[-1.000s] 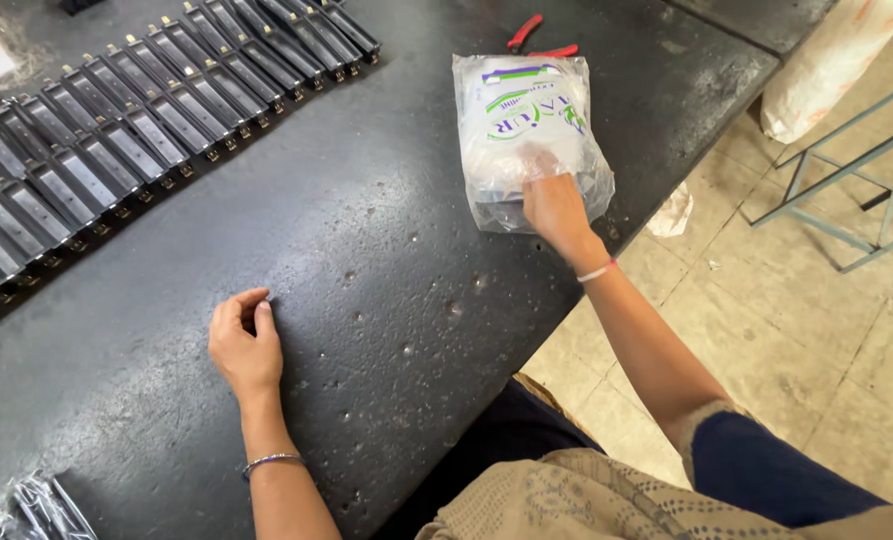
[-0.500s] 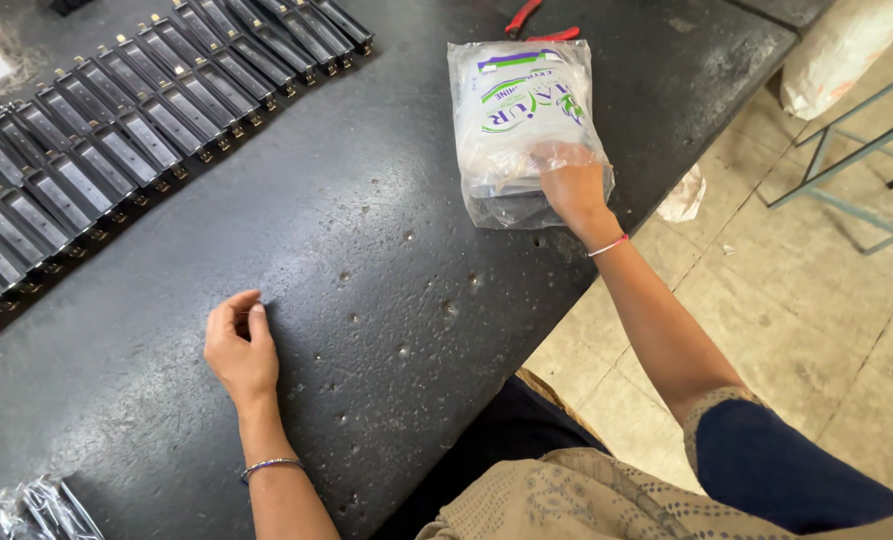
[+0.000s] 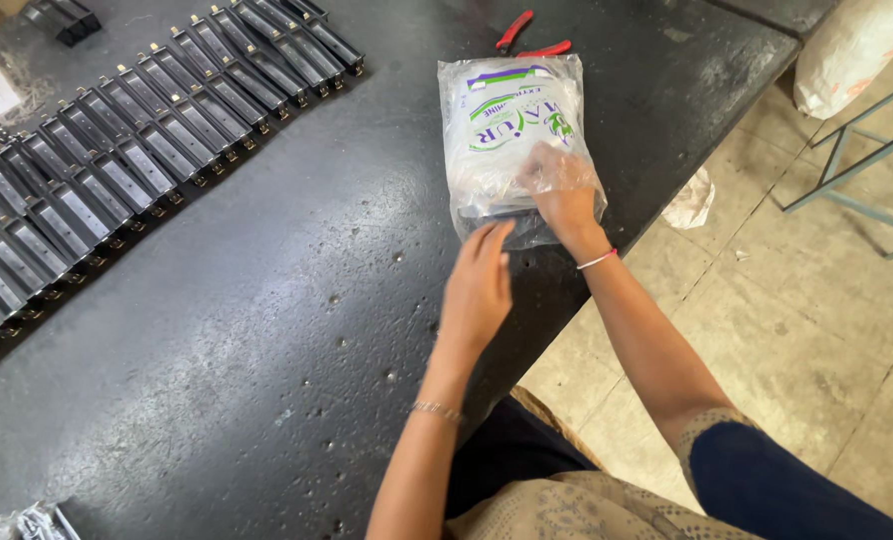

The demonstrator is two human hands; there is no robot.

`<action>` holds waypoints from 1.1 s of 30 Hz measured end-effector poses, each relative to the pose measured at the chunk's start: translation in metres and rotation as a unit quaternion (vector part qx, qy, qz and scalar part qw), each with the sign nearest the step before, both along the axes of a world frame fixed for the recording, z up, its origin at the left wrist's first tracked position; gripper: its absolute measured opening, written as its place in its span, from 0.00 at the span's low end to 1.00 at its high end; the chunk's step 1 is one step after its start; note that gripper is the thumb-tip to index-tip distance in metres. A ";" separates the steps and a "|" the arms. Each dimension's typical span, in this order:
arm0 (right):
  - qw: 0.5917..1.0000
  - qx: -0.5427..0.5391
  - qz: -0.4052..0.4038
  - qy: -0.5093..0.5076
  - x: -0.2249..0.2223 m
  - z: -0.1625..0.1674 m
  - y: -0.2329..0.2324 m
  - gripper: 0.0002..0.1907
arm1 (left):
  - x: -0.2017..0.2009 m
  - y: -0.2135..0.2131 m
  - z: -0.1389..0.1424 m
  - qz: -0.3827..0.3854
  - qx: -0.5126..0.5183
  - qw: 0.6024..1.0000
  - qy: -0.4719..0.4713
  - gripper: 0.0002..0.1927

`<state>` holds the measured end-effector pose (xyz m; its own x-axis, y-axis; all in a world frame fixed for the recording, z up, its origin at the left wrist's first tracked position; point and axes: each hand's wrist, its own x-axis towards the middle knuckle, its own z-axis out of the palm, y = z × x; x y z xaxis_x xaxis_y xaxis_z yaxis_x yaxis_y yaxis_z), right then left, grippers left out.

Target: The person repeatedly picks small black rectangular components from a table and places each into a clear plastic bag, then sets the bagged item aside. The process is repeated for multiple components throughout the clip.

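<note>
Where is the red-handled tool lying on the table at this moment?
In the head view, the red-handled tool lies at the far right part of the dark table, just behind the clear plastic bag that the right hand reaches into.

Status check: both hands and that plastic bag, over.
Right hand inside the plastic bag, grip hidden. Left hand open, fingertips at the bag's near edge. Bag flat on the table; red pliers beyond it, nothing in the way.

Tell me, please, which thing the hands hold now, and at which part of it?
The right hand is inside the open near end of the clear plastic bag. The left hand reaches that same end; whether it has a grip cannot be told.
</note>
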<state>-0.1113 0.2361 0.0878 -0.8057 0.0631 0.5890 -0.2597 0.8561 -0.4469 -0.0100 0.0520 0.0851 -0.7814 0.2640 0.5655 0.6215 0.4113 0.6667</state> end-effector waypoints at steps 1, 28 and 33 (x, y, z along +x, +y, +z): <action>1.000 0.001 0.001 -0.006 0.000 0.000 0.000 0.09 | -0.011 0.015 -0.004 0.005 -0.001 1.000 0.010 0.22; 0.832 -0.291 0.370 -0.293 0.121 0.079 -0.003 0.05 | -0.086 0.049 -0.045 0.039 -0.206 0.978 0.005 0.33; 0.717 -0.332 0.485 -0.376 0.104 0.104 0.004 0.04 | -0.048 -0.050 -0.035 -0.058 0.082 0.988 -0.119 0.19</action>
